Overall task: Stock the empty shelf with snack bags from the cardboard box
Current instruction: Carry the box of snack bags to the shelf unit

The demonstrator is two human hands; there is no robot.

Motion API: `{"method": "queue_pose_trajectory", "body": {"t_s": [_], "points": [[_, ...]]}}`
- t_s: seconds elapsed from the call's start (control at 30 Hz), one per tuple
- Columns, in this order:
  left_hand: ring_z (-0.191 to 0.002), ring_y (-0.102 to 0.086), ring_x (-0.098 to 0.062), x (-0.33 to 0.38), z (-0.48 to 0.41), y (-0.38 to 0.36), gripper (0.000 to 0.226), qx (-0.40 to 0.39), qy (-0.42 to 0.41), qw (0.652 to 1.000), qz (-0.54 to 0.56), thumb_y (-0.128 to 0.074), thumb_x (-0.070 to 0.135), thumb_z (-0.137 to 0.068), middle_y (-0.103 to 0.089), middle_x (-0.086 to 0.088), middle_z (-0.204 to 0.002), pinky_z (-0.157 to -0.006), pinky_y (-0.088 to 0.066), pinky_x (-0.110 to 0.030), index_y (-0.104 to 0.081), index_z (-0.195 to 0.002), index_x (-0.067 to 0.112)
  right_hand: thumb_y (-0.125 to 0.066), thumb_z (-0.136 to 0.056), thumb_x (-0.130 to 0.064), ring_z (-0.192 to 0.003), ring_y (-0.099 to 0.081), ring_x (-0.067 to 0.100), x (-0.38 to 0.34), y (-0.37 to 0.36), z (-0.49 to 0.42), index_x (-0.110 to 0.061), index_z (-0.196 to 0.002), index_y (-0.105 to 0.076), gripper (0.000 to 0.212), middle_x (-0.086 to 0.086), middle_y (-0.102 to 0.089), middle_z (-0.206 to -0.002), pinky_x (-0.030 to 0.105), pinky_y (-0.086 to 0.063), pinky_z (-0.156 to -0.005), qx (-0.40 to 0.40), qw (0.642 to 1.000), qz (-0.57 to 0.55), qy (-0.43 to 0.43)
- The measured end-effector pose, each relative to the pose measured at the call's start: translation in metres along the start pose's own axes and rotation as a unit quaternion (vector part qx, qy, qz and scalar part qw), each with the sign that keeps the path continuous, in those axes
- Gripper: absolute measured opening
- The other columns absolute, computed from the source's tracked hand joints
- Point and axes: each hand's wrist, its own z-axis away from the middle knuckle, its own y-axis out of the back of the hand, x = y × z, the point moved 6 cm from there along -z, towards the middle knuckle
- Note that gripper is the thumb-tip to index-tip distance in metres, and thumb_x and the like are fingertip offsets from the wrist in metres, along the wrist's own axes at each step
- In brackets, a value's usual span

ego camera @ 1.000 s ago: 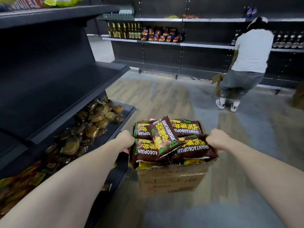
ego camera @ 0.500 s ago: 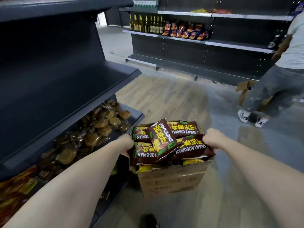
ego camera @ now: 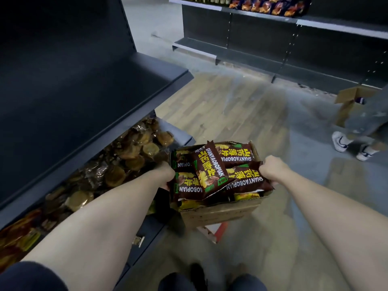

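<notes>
I hold an open cardboard box (ego camera: 218, 213) in front of me, off the floor. It is heaped with dark brown snack bags (ego camera: 212, 171) with yellow lettering. My left hand (ego camera: 167, 172) grips the box's left side and my right hand (ego camera: 273, 171) grips its right side. The empty dark shelf (ego camera: 88, 89) runs along my left, at about the height of the box.
Under the empty shelf, a lower shelf (ego camera: 180, 133) holds clear packs of round brown cakes (ego camera: 126, 164). Across the aisle stands another shelving unit (ego camera: 273, 38) with snack bags. A person's legs and sneakers (ego camera: 352, 143) and a second cardboard box (ego camera: 350, 101) are at the right.
My view has tilted down and moved closer to the left shelving. The box stays gripped in both hands. The person at the right has slid to the frame edge.
</notes>
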Motion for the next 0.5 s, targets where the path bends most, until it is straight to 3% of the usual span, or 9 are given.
{"method": "queue_pose_trajectory", "body": {"t_s": [0.07, 0.23, 0.3, 0.4, 0.5], "points": [[-0.102, -0.062, -0.035, 0.007, -0.010, 0.000, 0.043, 0.008, 0.007, 1.000, 0.005, -0.015, 0.018, -0.100, -0.059, -0.023, -0.119, -0.080, -0.054, -0.054, -0.048, -0.122, 0.001, -0.045, -0.080, -0.018, -0.072, -0.060, 0.030, -0.008, 0.001, -0.019, -0.012, -0.066, -0.045, 0.015, 0.013, -0.059, -0.078, 0.033, -0.053, -0.076, -0.003, 1.000, 0.006, 0.009], [-0.083, -0.062, -0.030, 0.025, -0.026, -0.001, 0.037, 0.020, 0.019, 0.999, 0.028, -0.018, 0.016, -0.102, -0.061, -0.021, -0.113, -0.056, -0.053, -0.043, -0.050, -0.109, 0.000, -0.045, -0.084, -0.021, -0.081, -0.064, 0.033, -0.027, 0.005, -0.068, -0.011, -0.071, -0.047, 0.016, 0.015, -0.062, -0.083, 0.032, -0.049, -0.074, -0.025, 0.999, 0.028, 0.036], [-0.092, -0.063, -0.033, 0.028, -0.027, 0.000, 0.030, 0.034, 0.030, 0.998, 0.037, -0.022, 0.017, -0.102, -0.058, -0.020, -0.111, -0.063, -0.055, -0.048, -0.047, -0.107, 0.002, -0.045, -0.083, -0.020, -0.086, -0.067, 0.034, -0.037, 0.005, -0.087, -0.012, -0.072, -0.049, 0.014, 0.018, -0.066, -0.088, 0.033, -0.051, -0.076, -0.038, 0.997, 0.041, 0.055], [-0.103, -0.061, -0.039, 0.029, -0.033, -0.002, 0.018, 0.044, 0.053, 0.996, 0.052, -0.029, 0.016, -0.101, -0.054, -0.018, -0.107, -0.078, -0.055, -0.054, -0.043, -0.105, 0.005, -0.047, -0.082, -0.018, -0.075, -0.067, 0.032, -0.049, 0.006, -0.112, -0.010, -0.076, -0.056, 0.014, 0.017, -0.068, -0.085, 0.030, -0.051, -0.071, -0.057, 0.993, 0.058, 0.085], [-0.086, -0.062, -0.027, 0.029, -0.039, -0.008, 0.011, 0.067, 0.059, 0.995, 0.047, -0.034, 0.016, -0.100, -0.054, -0.012, -0.098, -0.056, -0.057, -0.039, -0.040, -0.096, 0.008, -0.047, -0.083, -0.015, -0.062, -0.065, 0.028, -0.059, 0.006, -0.134, -0.007, -0.077, -0.059, 0.016, 0.014, -0.065, -0.073, 0.028, -0.048, -0.062, -0.073, 0.988, 0.077, 0.113]]}}
